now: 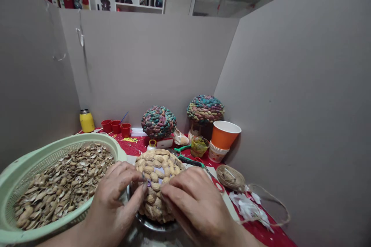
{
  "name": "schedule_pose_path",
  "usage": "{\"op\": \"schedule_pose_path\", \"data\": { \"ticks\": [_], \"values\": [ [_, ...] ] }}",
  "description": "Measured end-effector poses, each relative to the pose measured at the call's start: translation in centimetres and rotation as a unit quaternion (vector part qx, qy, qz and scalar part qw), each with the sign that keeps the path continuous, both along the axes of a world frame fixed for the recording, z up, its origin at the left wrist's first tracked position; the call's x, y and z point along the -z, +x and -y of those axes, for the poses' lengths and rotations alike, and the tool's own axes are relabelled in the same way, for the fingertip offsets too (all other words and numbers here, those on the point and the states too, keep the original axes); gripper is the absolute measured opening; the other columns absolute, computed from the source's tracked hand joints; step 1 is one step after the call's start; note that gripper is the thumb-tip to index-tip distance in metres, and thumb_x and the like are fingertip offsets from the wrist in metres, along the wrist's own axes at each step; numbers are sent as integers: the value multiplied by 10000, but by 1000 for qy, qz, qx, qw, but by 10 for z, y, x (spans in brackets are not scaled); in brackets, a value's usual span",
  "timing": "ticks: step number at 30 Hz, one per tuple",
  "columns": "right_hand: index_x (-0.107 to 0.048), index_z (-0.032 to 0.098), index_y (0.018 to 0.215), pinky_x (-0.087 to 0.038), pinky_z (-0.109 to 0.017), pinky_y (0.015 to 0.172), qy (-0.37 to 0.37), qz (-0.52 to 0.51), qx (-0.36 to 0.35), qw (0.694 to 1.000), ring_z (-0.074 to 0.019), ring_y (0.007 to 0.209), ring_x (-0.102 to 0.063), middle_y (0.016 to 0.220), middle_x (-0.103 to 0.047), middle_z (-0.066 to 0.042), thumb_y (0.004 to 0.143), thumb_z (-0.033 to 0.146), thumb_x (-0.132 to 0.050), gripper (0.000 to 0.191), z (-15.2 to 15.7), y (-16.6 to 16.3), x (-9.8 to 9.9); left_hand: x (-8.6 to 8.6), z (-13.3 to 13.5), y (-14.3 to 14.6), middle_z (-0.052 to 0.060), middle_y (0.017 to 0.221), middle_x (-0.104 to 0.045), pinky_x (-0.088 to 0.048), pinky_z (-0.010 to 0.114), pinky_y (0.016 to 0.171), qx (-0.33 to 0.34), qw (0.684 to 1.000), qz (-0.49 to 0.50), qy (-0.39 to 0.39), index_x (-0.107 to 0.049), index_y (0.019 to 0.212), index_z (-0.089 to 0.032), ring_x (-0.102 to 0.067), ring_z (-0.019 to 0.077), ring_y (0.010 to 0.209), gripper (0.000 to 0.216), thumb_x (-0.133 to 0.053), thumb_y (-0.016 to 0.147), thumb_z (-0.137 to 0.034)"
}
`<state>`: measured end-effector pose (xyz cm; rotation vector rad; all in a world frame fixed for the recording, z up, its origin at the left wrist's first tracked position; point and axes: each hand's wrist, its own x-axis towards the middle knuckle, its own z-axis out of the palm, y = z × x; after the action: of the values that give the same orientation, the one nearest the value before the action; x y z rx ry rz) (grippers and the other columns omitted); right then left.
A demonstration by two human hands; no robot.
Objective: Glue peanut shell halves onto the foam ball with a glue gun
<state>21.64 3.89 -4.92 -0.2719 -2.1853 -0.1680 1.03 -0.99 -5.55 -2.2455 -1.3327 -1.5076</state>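
Note:
A round form covered with peanut shells (158,204) sits in a shiny metal bowl (156,227) in front of me. Between its shells, patches of a pale lilac surface (160,170) show, with a small purple spot (148,183) near my left fingertips. My left hand (114,197) grips the left side of the form, its thumb and index tips close together on the shells. From the right, my right hand (199,200) bends over the form with fingertips pressed together at its front. Whatever those right fingers hold is hidden.
A green basket (121,152) of peanut shells stands left. Behind are two multicoloured shell-covered domes (159,121), red cups (125,130), a yellow bottle (87,121) and green-handled pliers (191,161). Paper cups (225,135), twine (230,177) and crumpled tissue (251,206) lie right. Grey panels (150,58) enclose the table.

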Motion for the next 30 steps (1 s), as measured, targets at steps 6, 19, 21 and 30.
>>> {"op": "schedule_pose_path", "data": {
  "ticks": [6, 19, 21, 30],
  "values": [
    [-645, 117, 1005, -326, -331, 664, 28, -8, 22, 999, -182, 700, -499, 785, -604, -42, 1013, 125, -479, 167, -7, -11, 15, 5, -5, -2, 5, 828, -670, -492, 340, 769, -5, 999, -41, 13, -583, 951, -239, -628, 183, 789, 211, -626, 833, -69],
    [-651, 119, 985, -335, -332, 669, 36, -1, 21, 999, -179, 691, -494, 768, -597, -40, 1012, 121, -464, 188, -11, -10, 17, 8, -7, -2, 32, 883, -656, -476, 348, 769, 0, 996, -92, 6, -531, 1000, -232, -603, 199, 816, 222, -559, 870, -55],
    [-650, 124, 987, -337, -333, 674, 31, 1, 23, 999, -180, 696, -496, 775, -601, -41, 1009, 122, -465, 187, -11, -10, 17, 9, -7, -1, 28, 871, -640, -474, 342, 770, 4, 997, -78, -8, -521, 981, -233, -593, 195, 815, 206, -536, 884, -51],
    [-639, 104, 979, -315, -338, 691, 15, 2, 22, 1000, -186, 712, -463, 784, -588, -49, 1037, 123, -423, 224, -9, -10, 16, 4, -6, 2, 13, 827, -588, -483, 299, 725, 22, 989, 32, -140, -515, 853, -228, -577, 182, 795, 120, -492, 943, -152]
  ]
}}
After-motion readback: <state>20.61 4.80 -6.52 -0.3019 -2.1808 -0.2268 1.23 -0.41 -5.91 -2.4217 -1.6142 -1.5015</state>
